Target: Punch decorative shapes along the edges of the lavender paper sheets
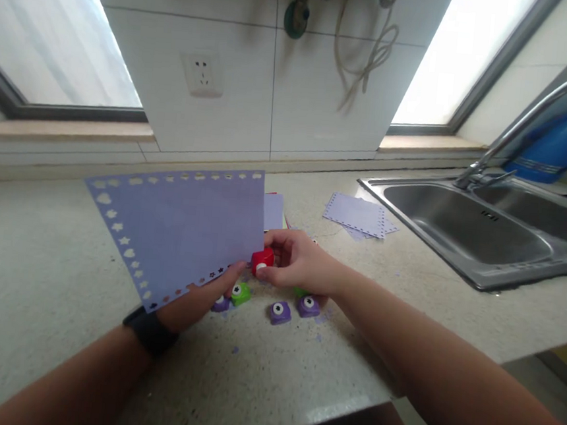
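Note:
A purple sheet [188,224] with shaped holes along its left, top and lower edges is raised in my left hand [206,298], which is partly behind it. My right hand [303,264] is closed round a red punch [262,261], thumb on its white button, at the sheet's lower right corner. Below the hands on the counter lie a green punch [240,294], a purple punch [280,312] and another purple punch [309,306]. A further purple punch [220,304] is partly hidden by my left hand.
Punched purple sheets [355,213] lie on the counter [63,239] near the steel sink [461,221]. More paper [273,211] is partly hidden behind the raised sheet. Small purple paper bits are scattered around the punches. A tiled wall with a socket [203,74] stands behind.

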A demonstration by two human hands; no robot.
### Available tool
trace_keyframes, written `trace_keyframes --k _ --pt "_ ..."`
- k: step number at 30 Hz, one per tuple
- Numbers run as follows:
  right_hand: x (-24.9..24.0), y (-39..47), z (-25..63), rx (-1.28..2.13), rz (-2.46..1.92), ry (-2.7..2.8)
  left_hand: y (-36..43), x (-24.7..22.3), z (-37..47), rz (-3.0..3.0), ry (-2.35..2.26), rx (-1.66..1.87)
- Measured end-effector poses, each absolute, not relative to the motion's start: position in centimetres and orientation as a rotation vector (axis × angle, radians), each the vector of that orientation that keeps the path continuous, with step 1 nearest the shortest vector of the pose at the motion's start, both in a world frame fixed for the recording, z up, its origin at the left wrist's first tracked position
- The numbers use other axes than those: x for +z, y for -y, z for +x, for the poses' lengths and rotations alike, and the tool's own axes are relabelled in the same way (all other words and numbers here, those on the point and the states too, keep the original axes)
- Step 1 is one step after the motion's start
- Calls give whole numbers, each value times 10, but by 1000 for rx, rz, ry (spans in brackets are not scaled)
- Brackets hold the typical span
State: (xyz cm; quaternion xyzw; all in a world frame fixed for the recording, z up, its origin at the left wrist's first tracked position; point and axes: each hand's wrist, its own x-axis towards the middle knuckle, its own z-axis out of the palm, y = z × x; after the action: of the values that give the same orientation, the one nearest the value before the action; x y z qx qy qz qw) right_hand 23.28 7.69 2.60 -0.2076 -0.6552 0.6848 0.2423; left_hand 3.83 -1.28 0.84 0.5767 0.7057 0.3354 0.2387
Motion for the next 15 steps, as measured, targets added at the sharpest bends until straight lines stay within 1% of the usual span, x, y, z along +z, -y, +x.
trace_keyframes --k 5,12,15 --pt "23 -75 233 1815 -612 1823 16 15 42 1608 -2048 850" --pt "27 -70 231 1739 -645 1887 18 18 43 1566 -2056 840" --pt "30 -68 230 1738 -646 1876 17 18 42 1637 -1938 810"
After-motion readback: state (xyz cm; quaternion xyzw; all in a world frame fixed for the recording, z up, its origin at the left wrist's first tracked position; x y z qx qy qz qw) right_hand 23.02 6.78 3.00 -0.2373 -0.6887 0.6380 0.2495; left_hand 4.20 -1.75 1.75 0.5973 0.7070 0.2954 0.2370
